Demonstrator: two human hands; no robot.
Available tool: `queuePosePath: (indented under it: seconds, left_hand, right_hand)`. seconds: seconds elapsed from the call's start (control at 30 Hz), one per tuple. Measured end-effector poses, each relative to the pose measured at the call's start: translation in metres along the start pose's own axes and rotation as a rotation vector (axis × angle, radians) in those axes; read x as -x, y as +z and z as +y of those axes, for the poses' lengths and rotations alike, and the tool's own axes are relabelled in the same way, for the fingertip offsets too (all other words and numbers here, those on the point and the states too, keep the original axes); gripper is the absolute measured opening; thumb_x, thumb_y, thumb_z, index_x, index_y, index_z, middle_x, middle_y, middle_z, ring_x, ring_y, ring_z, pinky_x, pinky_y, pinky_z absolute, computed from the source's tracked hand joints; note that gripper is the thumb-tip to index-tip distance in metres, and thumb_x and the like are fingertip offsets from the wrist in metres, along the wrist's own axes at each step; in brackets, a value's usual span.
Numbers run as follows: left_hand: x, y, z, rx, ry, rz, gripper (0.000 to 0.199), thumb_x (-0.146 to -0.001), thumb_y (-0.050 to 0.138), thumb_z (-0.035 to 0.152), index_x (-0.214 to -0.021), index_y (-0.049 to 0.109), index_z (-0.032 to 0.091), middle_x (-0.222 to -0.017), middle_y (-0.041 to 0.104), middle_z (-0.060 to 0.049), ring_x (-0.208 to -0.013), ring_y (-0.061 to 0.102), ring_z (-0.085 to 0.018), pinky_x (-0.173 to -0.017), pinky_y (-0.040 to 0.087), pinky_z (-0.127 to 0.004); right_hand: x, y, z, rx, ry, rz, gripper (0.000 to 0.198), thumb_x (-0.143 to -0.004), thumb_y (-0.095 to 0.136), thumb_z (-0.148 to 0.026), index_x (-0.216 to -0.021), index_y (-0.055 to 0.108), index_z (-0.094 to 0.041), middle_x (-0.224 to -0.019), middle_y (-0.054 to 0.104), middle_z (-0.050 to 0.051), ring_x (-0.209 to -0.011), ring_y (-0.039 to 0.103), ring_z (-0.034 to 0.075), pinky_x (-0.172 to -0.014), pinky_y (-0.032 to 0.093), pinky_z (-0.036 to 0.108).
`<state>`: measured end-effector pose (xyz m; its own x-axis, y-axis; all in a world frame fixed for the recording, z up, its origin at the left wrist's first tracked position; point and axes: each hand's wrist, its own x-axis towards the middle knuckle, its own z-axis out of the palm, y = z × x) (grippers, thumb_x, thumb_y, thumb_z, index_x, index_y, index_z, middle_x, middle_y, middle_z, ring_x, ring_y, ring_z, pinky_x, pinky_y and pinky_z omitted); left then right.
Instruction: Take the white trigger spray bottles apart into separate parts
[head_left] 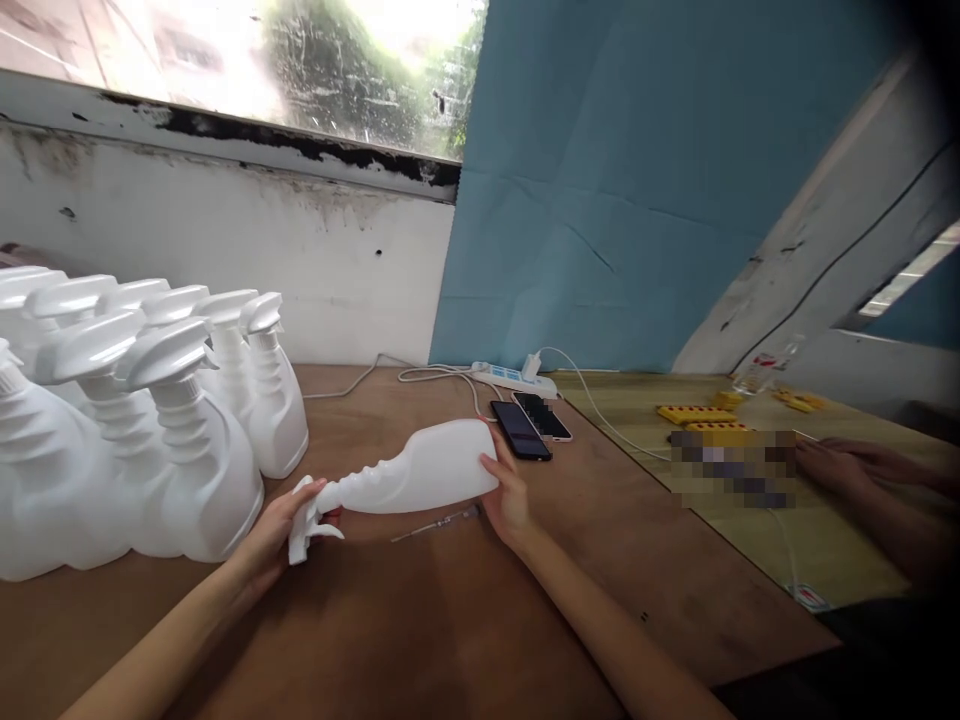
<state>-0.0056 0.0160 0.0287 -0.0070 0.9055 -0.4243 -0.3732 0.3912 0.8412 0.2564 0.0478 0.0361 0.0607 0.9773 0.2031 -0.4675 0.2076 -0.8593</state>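
Observation:
A white spray bottle (424, 465) lies sideways in the air over the brown table, held between both hands. My left hand (274, 525) is closed around its trigger head at the left end, the trigger pointing down and right. At the other end my right hand (510, 495) grips the bottle's base, thumb on the near side and fingers behind. Beneath the bottle a thin screwdriver-like tool (439, 524) rests on the table. To the left stand several upright white spray bottles (214, 470) in close rows.
Two phones (521, 430) lie behind my right hand, near a white power strip (514, 378) with cables. On the adjoining wood-toned table (832, 540), another person's hands (840, 465) are beside yellow pieces (697, 413) and a clear bottle (765, 372). A blue curtain (600, 200) hangs behind.

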Motion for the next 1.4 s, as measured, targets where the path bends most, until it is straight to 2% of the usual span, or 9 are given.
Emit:
queuePosePath:
  seconds: [0.2, 0.4, 0.5, 0.6, 0.8, 1.0, 1.17, 1.27, 1.4]
  left_hand:
    - [0.003, 0.0, 0.002, 0.017, 0.053, -0.103, 0.021, -0.07, 0.066, 0.023, -0.085, 0.059, 0.009, -0.071, 0.064, -0.008, -0.062, 0.06, -0.015, -0.053, 0.051, -0.023]
    - [0.008, -0.001, 0.002, 0.033, 0.139, -0.199, 0.033, -0.053, 0.076, 0.01, -0.076, 0.054, 0.015, -0.091, 0.065, -0.004, -0.072, 0.06, -0.015, -0.062, 0.051, -0.027]
    - [0.009, 0.001, 0.002, -0.011, 0.183, -0.21, 0.032, -0.058, 0.075, 0.017, -0.083, 0.055, 0.016, -0.091, 0.065, -0.003, -0.077, 0.06, -0.016, -0.066, 0.051, -0.028]
    - [0.005, 0.002, -0.002, -0.049, 0.145, -0.191, 0.031, -0.066, 0.07, 0.031, -0.087, 0.054, 0.015, -0.078, 0.064, -0.004, -0.072, 0.061, -0.017, -0.064, 0.051, -0.03]
    - [-0.001, 0.003, -0.007, -0.172, 0.127, -0.165, 0.039, -0.071, 0.059, 0.05, -0.078, 0.053, 0.013, -0.059, 0.061, -0.005, -0.053, 0.059, -0.016, -0.048, 0.046, -0.025]
    - [0.011, 0.004, 0.004, -0.314, 0.283, -0.079, 0.054, -0.048, 0.079, 0.029, -0.091, 0.048, 0.019, -0.08, 0.064, -0.002, -0.065, 0.063, -0.019, -0.057, 0.047, -0.025]
    - [0.015, 0.005, 0.004, -0.341, 0.259, -0.13, 0.04, -0.072, 0.055, 0.048, -0.097, 0.046, 0.018, -0.072, 0.065, -0.005, -0.066, 0.064, -0.022, -0.059, 0.047, -0.029]
    - [0.014, 0.006, 0.002, -0.342, 0.247, -0.135, 0.039, -0.073, 0.055, 0.049, -0.094, 0.046, 0.018, -0.069, 0.064, -0.005, -0.063, 0.063, -0.022, -0.057, 0.047, -0.029]
    - [0.012, 0.002, 0.002, -0.447, 0.417, -0.042, 0.042, -0.066, 0.066, 0.041, -0.096, 0.047, 0.02, -0.08, 0.06, -0.002, -0.063, 0.059, -0.015, -0.057, 0.044, -0.023]
  right_hand:
    - [-0.004, -0.003, -0.005, -0.021, 0.029, 0.052, 0.057, -0.067, 0.064, -0.028, -0.121, 0.05, -0.028, -0.113, 0.061, -0.001, -0.104, 0.053, 0.025, -0.083, 0.043, 0.033]
    - [-0.005, -0.004, -0.007, -0.02, 0.063, 0.078, 0.056, -0.066, 0.065, -0.031, -0.12, 0.051, -0.029, -0.115, 0.06, -0.001, -0.102, 0.055, 0.025, -0.08, 0.045, 0.034]
    - [-0.005, -0.003, -0.006, -0.022, 0.068, 0.096, 0.055, -0.066, 0.065, -0.032, -0.12, 0.051, -0.028, -0.114, 0.06, 0.0, -0.1, 0.055, 0.026, -0.079, 0.046, 0.035]
    - [-0.005, -0.003, -0.006, -0.023, 0.054, 0.099, 0.054, -0.066, 0.065, -0.032, -0.119, 0.052, -0.028, -0.113, 0.06, 0.0, -0.1, 0.055, 0.025, -0.08, 0.046, 0.034]
    - [-0.004, -0.004, -0.006, -0.045, 0.052, 0.089, 0.055, -0.066, 0.065, -0.031, -0.119, 0.052, -0.028, -0.11, 0.062, -0.001, -0.098, 0.056, 0.025, -0.081, 0.045, 0.034]
    - [-0.003, -0.002, -0.007, -0.023, 0.066, 0.09, 0.055, -0.066, 0.065, -0.032, -0.119, 0.051, -0.027, -0.111, 0.062, 0.001, -0.098, 0.057, 0.026, -0.079, 0.046, 0.035]
    - [-0.004, -0.004, -0.003, -0.026, 0.067, 0.121, 0.052, -0.067, 0.064, -0.032, -0.117, 0.053, -0.027, -0.109, 0.063, 0.0, -0.102, 0.055, 0.025, -0.082, 0.045, 0.034]
    - [-0.004, -0.005, -0.002, -0.017, 0.066, 0.113, 0.052, -0.068, 0.064, -0.032, -0.118, 0.053, -0.027, -0.11, 0.062, 0.0, -0.103, 0.054, 0.026, -0.083, 0.045, 0.035]
    - [-0.004, -0.004, -0.003, -0.024, 0.061, 0.114, 0.051, -0.069, 0.063, -0.033, -0.118, 0.053, -0.027, -0.111, 0.062, 0.001, -0.104, 0.053, 0.026, -0.083, 0.045, 0.037]
